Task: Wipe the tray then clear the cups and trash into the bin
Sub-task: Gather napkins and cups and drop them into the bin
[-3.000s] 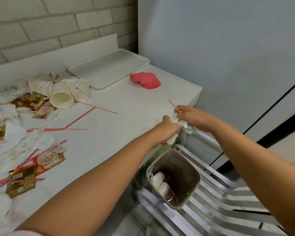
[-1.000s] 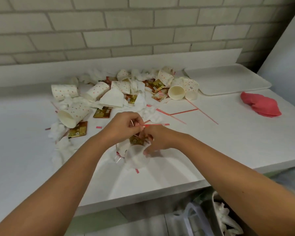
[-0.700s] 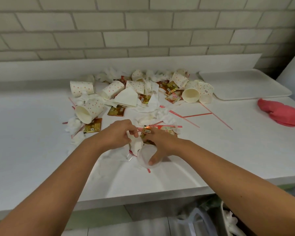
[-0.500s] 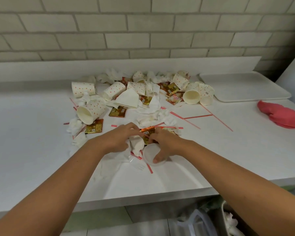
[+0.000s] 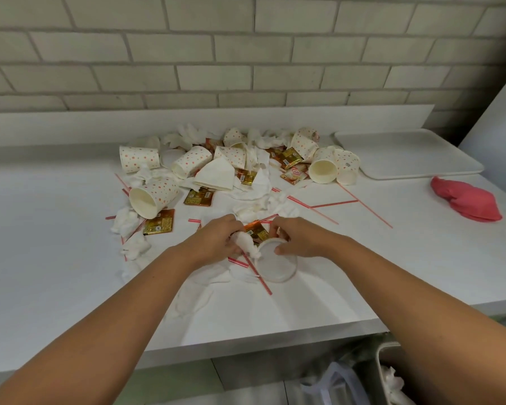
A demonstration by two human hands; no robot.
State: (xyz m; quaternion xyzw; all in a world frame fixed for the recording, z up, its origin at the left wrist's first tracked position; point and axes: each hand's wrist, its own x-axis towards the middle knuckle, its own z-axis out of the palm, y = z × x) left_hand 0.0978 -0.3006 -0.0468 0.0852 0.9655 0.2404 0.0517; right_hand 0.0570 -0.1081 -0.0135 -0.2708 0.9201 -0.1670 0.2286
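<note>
Now left hand fingers clamped on tissue wad; right hand fingers pinch lid rim.

One head-worn wide-angle view, close above counter, facing forward and down toward wall. Forearms enter from bottom corners; left hand, right hand near mid-frame. Bin at lower-right edge.

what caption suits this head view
Left hand grips a tissue wad, right hand a clear lid, on the littered counter.
</note>
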